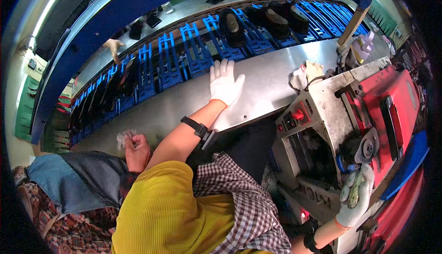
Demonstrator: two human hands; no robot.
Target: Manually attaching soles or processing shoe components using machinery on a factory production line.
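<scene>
My left hand (224, 82), in a white glove with an orange cuff edge, lies flat with fingers stretched out on the bare metal ledge (262, 83). Its fingertips reach the blue slatted conveyor (199, 65). Beyond them a dark shoe (232, 27) rests on the slats. My right hand (358, 192), gloved too, is down at the lower right beside the red and grey machine (317, 93). Its stained fingers curl in below a round metal part (367, 147); what they hold, if anything, I cannot make out.
More dark shoes (276, 22) sit farther right on the conveyor. A co-worker's hand (136, 152) at my left pinches a whitish wad (125, 139). Across the line another person's hand (114, 50) reaches in. Crumpled cloth (307, 74) lies by the machine; a blue beam (110, 12) crosses overhead.
</scene>
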